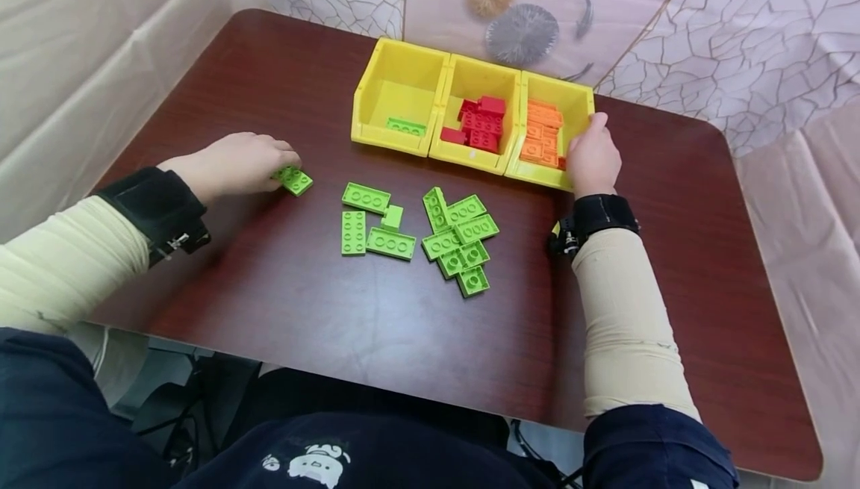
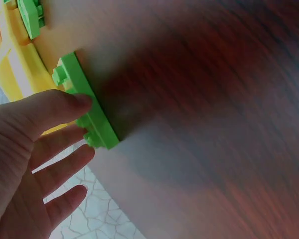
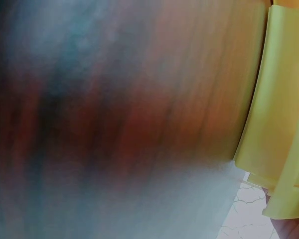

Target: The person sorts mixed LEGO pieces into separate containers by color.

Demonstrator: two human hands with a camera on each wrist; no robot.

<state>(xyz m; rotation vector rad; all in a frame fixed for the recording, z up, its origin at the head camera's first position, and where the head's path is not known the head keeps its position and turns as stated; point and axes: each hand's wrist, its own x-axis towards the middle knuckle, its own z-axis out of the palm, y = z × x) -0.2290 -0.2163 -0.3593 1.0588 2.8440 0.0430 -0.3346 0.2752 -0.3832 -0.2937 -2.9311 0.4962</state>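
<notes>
My left hand [image 1: 258, 164] lies on the table at the left, its fingers touching a small green brick [image 1: 294, 180]. In the left wrist view the extended fingers [image 2: 55, 107] press against that green brick [image 2: 89, 112], which stands on its edge. My right hand [image 1: 593, 154] grips the right wall of the rightmost yellow bin [image 1: 561, 89], which holds orange bricks [image 1: 543, 136]. The right wrist view is blurred and shows only a yellow bin wall [image 3: 271, 114]. Several loose green bricks [image 1: 460, 239] lie between my hands.
Three yellow bins stand in a row at the back: the left bin [image 1: 396, 63] holds one green brick [image 1: 406, 127], the middle bin [image 1: 480, 71] holds red bricks [image 1: 480, 123]. More green bricks [image 1: 366, 198] lie on the dark wooden table [image 1: 336, 317]. Cloth hangs around the table's edges.
</notes>
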